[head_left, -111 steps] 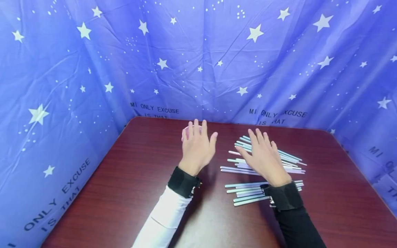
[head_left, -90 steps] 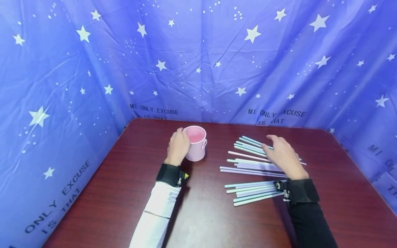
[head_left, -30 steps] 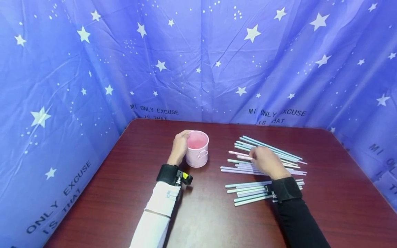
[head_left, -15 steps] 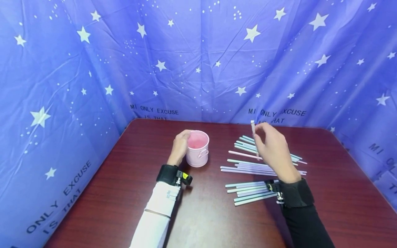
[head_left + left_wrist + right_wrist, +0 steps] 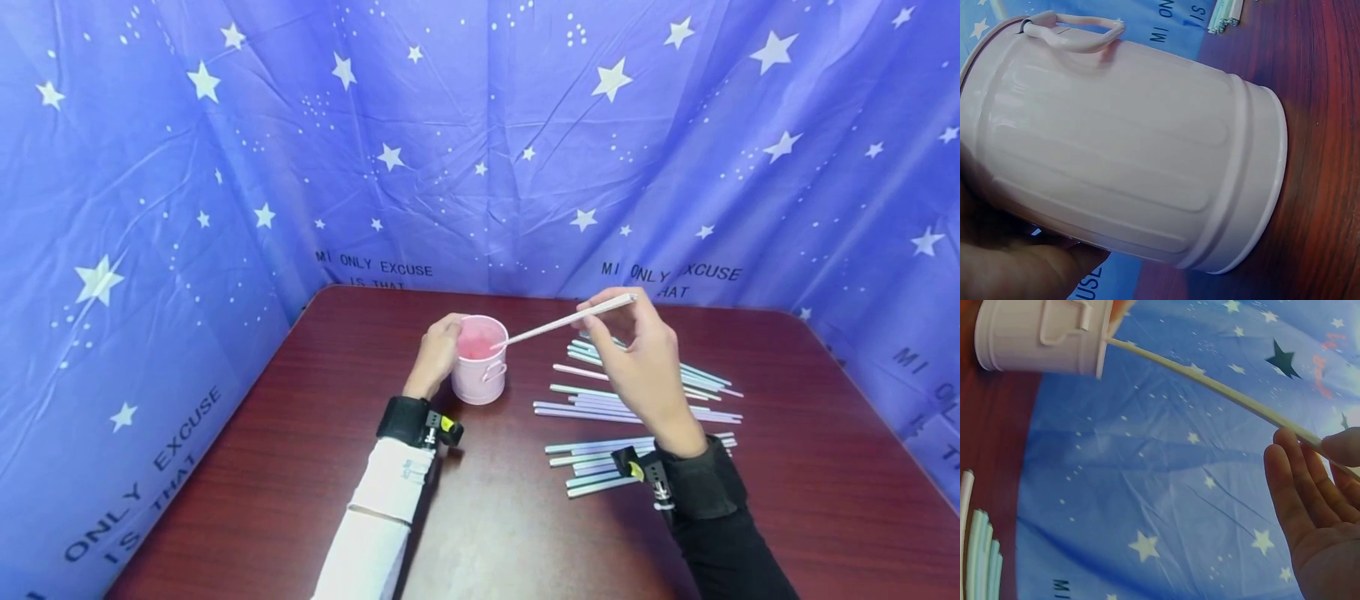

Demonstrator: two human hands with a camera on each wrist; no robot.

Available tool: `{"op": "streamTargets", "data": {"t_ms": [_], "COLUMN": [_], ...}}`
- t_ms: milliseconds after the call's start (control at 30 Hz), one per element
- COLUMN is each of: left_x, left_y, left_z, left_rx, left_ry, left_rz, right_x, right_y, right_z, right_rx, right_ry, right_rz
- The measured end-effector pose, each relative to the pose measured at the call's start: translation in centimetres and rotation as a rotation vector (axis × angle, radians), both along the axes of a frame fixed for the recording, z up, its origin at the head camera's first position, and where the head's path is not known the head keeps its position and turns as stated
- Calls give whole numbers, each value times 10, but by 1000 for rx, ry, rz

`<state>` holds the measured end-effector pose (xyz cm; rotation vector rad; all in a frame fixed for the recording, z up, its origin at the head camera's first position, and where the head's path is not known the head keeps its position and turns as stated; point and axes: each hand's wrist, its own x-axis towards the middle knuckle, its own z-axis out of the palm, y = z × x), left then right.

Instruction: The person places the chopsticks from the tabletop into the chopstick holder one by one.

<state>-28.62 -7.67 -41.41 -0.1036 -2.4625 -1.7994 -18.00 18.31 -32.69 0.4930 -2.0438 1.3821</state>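
A small pale pink bucket [image 5: 478,382] with a side handle stands on the table, its mouth facing up. My left hand [image 5: 435,354] grips its left side; in the left wrist view the bucket wall [image 5: 1110,137] covers most of the frame and hides most of the fingers. Between thumb and fingertips, my right hand [image 5: 645,358] pinches a pale, tapering chopstick [image 5: 558,322]. It slants down to the left, with its thin tip just inside the bucket's rim. In the right wrist view the chopstick [image 5: 1222,389] runs from the hand [image 5: 1322,500] to the bucket's mouth.
Several pastel chopsticks [image 5: 600,408] in pink, green, blue and lilac lie loosely side by side under and left of the right hand. Another group [image 5: 592,467] lies nearer the front, partly under the right wrist. The dark red table [image 5: 300,467] meets a blue star-printed curtain [image 5: 480,192].
My left hand took hold of the bucket and drew it slightly nearer. My right hand picked a chopstick off the pile, raised it, turned it and brought its tip to the bucket's mouth.
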Motion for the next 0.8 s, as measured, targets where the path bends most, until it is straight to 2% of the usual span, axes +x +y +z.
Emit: {"op": "streamTargets", "data": {"t_ms": [167,367,533,800], "left_x": [0,0,1,-2], "left_y": [-1,-2,-3,-2], "left_z": [0,0,1,-1], "left_rx": [-25,-10,6,24], "left_ry": [6,13,6,1], "left_rz": [-21,-35,-48,-50], "right_x": [-7,-12,-13,-15], "right_y": [-12,-26,-29,-21], "right_z": [-12,-24,-30,-29], "right_rx": [24,71,126,120], "right_ry": [-48,-118,-169,-191], "right_rz": [28,95,89,66]}}
